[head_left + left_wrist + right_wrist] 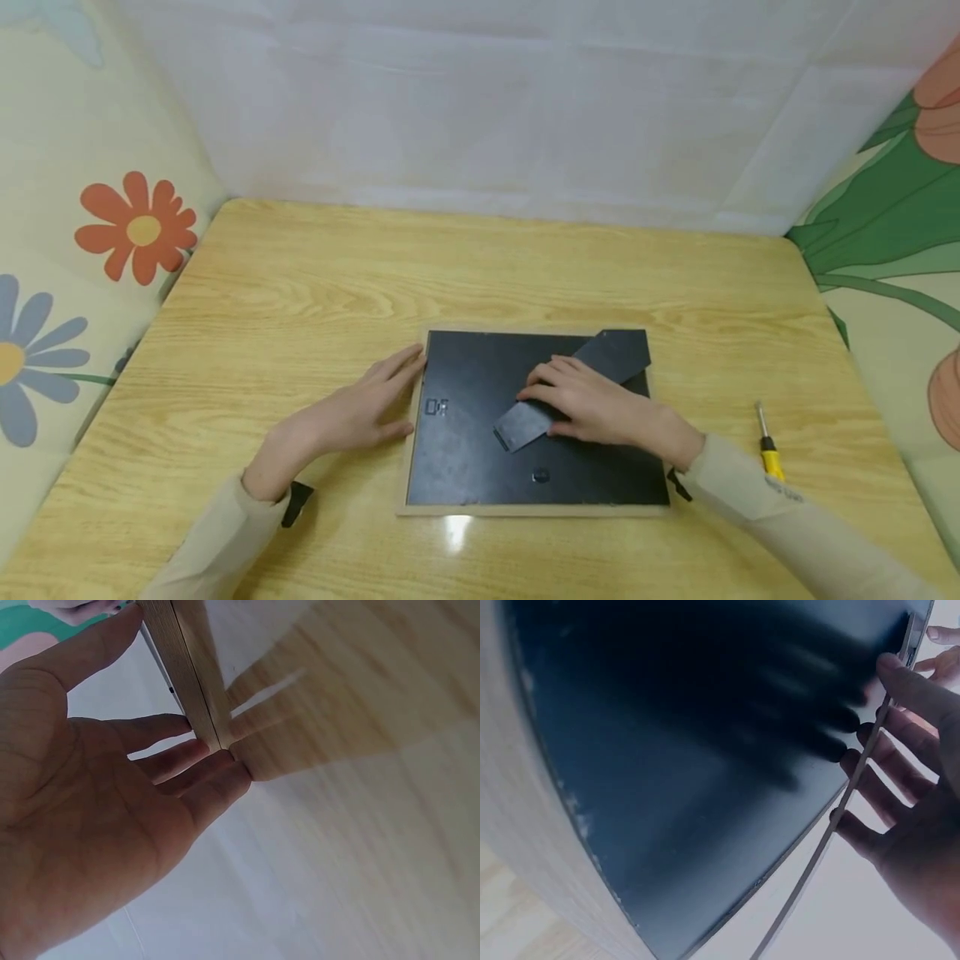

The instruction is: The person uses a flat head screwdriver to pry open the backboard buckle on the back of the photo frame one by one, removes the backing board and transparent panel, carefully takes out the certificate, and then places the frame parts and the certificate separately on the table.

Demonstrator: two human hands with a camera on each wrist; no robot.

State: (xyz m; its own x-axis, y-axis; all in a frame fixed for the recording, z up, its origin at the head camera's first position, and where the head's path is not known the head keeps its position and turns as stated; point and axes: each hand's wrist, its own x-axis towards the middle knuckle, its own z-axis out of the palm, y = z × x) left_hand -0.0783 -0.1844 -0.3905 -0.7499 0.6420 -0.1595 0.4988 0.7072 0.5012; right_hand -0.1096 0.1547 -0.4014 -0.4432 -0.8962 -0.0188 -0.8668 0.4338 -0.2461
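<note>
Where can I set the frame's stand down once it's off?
Bare tabletop beyond the picture frame, and the strip between frame and screwdriver. Crowded: left hand at the left edge, right hand on the stand.

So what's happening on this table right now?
A person has a picture frame lying face down on a wooden table. The left hand rests flat against the frame's left edge, and the right hand lies on the black stand on its back. A yellow-handled screwdriver lies untouched to the right.
</note>
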